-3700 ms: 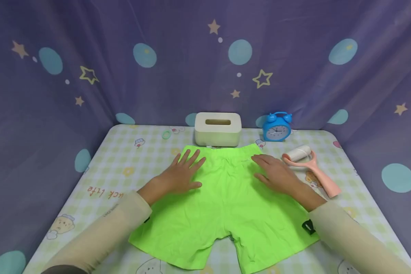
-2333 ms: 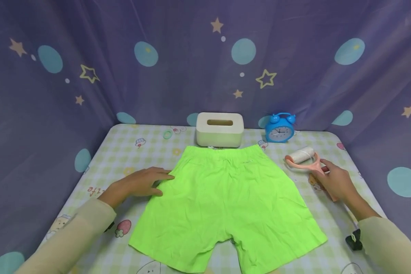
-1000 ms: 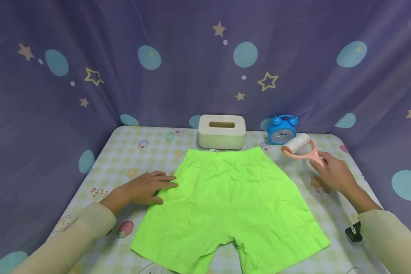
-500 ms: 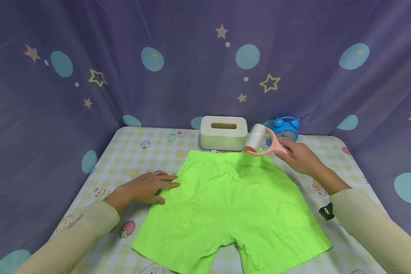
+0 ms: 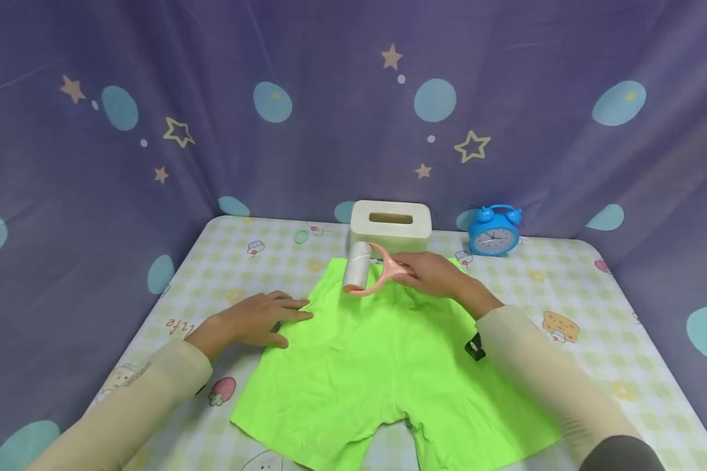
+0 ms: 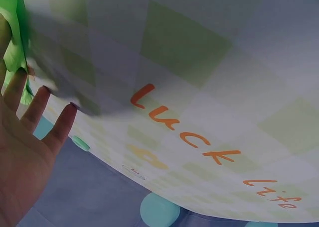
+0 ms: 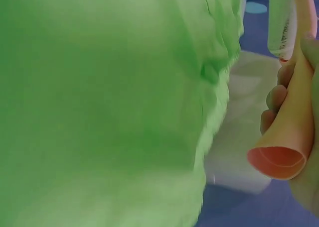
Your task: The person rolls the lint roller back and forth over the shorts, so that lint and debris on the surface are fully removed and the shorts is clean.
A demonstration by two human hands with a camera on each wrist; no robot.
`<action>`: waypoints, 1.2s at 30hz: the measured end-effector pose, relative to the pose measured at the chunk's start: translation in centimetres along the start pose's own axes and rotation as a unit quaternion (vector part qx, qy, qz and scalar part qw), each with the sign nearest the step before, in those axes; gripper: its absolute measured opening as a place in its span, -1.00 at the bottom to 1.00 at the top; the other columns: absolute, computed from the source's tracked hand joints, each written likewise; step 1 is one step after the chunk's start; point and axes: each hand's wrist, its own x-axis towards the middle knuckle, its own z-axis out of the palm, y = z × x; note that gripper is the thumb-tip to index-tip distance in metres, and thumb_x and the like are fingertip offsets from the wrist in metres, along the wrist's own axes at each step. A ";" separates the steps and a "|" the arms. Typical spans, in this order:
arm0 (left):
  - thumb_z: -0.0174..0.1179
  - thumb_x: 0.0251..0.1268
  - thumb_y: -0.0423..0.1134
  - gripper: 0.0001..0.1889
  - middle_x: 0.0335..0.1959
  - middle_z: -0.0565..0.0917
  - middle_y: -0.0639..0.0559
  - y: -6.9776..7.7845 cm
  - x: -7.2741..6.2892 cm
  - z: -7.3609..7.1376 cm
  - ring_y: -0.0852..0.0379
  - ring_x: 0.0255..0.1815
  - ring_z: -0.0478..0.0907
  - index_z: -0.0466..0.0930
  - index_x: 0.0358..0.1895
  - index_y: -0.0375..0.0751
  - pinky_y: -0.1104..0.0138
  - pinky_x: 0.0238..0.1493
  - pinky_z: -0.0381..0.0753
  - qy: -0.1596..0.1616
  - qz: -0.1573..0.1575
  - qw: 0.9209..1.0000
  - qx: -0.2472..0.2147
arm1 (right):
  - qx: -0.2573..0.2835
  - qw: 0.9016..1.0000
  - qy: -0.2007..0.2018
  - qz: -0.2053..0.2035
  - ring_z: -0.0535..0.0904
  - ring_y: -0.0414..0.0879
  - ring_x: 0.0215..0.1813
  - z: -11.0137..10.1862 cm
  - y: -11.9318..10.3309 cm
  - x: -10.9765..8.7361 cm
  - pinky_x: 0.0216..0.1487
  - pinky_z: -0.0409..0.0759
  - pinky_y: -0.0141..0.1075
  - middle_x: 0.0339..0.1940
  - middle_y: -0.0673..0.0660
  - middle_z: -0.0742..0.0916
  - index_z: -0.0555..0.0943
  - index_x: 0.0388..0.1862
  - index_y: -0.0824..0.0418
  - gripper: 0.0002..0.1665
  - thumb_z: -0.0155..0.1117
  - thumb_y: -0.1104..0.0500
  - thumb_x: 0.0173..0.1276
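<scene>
Neon-green shorts [image 5: 353, 353] lie spread flat on the table, waistband toward the back. My right hand [image 5: 433, 273] grips the pink handle of a lint roller [image 5: 358, 267], whose white roll is over the waistband area; whether it touches the cloth I cannot tell. In the right wrist view the fingers curl round the flared, hollow handle [image 7: 286, 132]. At the left edge of the shorts rests my left hand [image 5: 256, 320], its fingers loosely extended and fingertips on the cloth. The left wrist view shows those fingers [image 6: 62, 122] spread.
Behind the waistband stands a pale green tissue box [image 5: 391, 222] with a white lid. A blue alarm clock [image 5: 493, 232] is at the back right. A small green ring [image 5: 302, 236] lies at the back left. The checked tablecloth [image 5: 577, 288] covers the table, with a purple curtain [image 5: 342, 39] behind.
Both hands left the shorts' top; the left moved to their left edge. My right hand took up the lint roller from the table's right side and carried it left over the waistband.
</scene>
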 end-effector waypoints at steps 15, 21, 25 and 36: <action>0.41 0.27 0.03 -0.23 0.58 0.33 -0.05 0.2 0.1 0.2 -0.21 0.48 0.35 0.34 0.55 0.15 -0.17 0.29 0.49 0.009 -0.002 1.000 0.003 | -0.066 0.997 -0.010 -0.043 0.24 -0.25 -0.60 4.7 -1.1 5.8 -0.50 0.16 -0.38 -0.62 -0.10 0.43 0.61 -0.02 0.15 -0.61 0.16 -0.15 0.56; 0.43 0.25 0.02 -0.24 0.57 0.35 -0.05 0.1 0.1 0.1 -0.21 0.46 0.37 0.36 0.53 0.17 -0.17 0.26 0.50 0.014 -0.004 1.000 0.010 | -0.087 0.995 -0.033 -0.040 0.40 -0.18 -0.51 4.6 -1.6 6.4 -0.43 0.35 -0.30 -0.56 -0.06 0.51 0.57 0.05 0.17 -0.59 0.15 -0.14 0.56; 0.43 0.25 0.02 -0.24 0.56 0.36 -0.06 0.1 0.0 -0.1 -0.22 0.45 0.37 0.37 0.53 0.17 -0.20 0.25 0.48 0.014 -0.009 1.000 0.006 | -0.095 0.993 -0.050 -0.047 0.55 -0.10 -0.40 4.0 -2.1 6.8 -0.29 0.54 -0.20 -0.44 0.01 0.62 0.55 0.10 0.18 -0.57 0.13 -0.14 0.58; 0.42 0.24 0.05 -0.22 0.59 0.31 -0.04 0.1 0.3 0.3 -0.23 0.49 0.32 0.34 0.54 0.20 -0.22 0.30 0.45 0.005 -0.013 1.000 -0.012 | -0.092 0.991 -0.094 -0.022 0.71 0.02 -0.12 2.9 -2.0 6.6 0.03 0.65 -0.08 -0.16 0.11 0.76 0.49 0.34 0.17 -0.45 0.10 -0.15 0.59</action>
